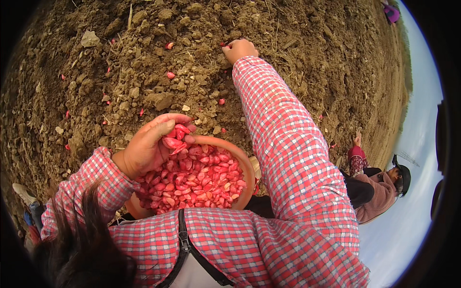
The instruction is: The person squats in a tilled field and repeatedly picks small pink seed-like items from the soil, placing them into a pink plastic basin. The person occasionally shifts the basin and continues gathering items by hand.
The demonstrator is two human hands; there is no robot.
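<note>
My left hand [153, 142] is curled around several red-coated garlic cloves [175, 138], held over the rim of an orange bowl [246, 158]. The bowl sits close against my body, filled with a heap of similar cloves [201, 180]. Stretched far forward, my right hand [241, 50] is down at the loose brown soil [201, 21]. A bit of red shows beside its thumb; its fingertips are mostly hidden, so what they hold cannot be told. Single cloves lie spaced out on the soil, among them one clove [170, 75] and another clove [222, 101] nearer the bowl.
Clods, a pale stone [90, 39] and dry straw roughen the ground. To the right crouches a person in a dark cap [402, 176], one hand [357, 138] raised. At the lower left, another person's shoe [24, 193] shows. Someone in purple [391, 13] is far off.
</note>
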